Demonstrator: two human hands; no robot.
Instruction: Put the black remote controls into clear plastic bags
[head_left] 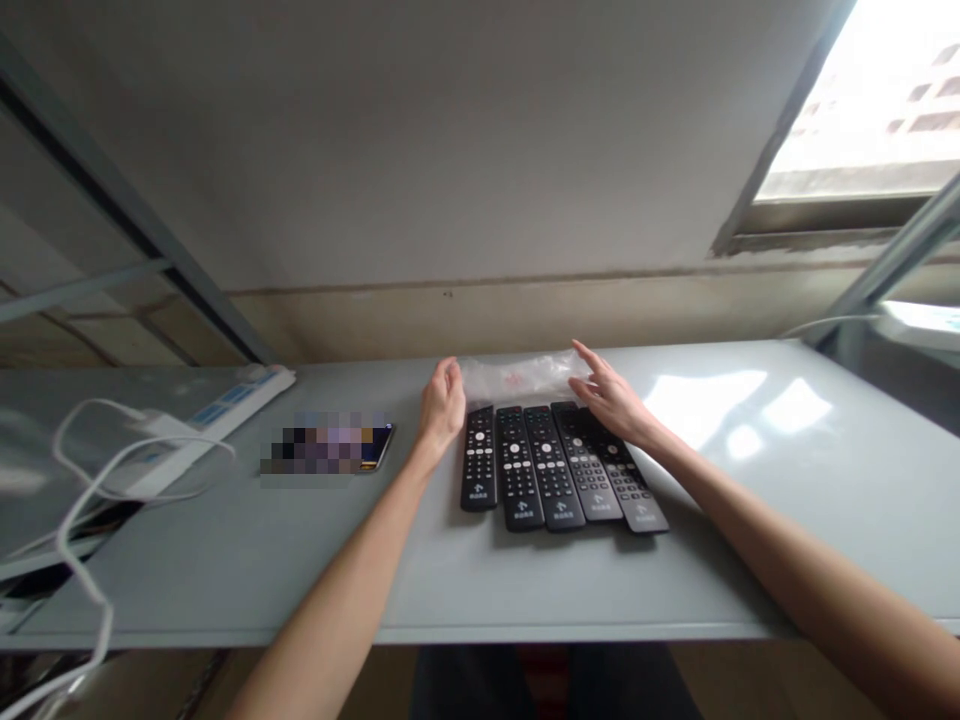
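Observation:
Several black remote controls (pixel 519 470) lie side by side on the grey table, buttons up, their lower ends toward me. Behind their far ends a clear plastic bag (pixel 517 378) with faint red print is laid out sideways. The fingers of my left hand (pixel 442 405) are closed on the bag's left end. At the bag's right end is my right hand (pixel 611 400), its fingers apart, above the top of the rightmost remote control (pixel 634 490). Whether its fingertips touch the bag is hard to tell.
A phone (pixel 379 447), partly blurred out, lies left of my left arm. Farther left are a white power strip (pixel 217 425) and a looped white cable (pixel 75 540). A wall (pixel 465 150) stands behind the table (pixel 315 570), with metal posts at both sides.

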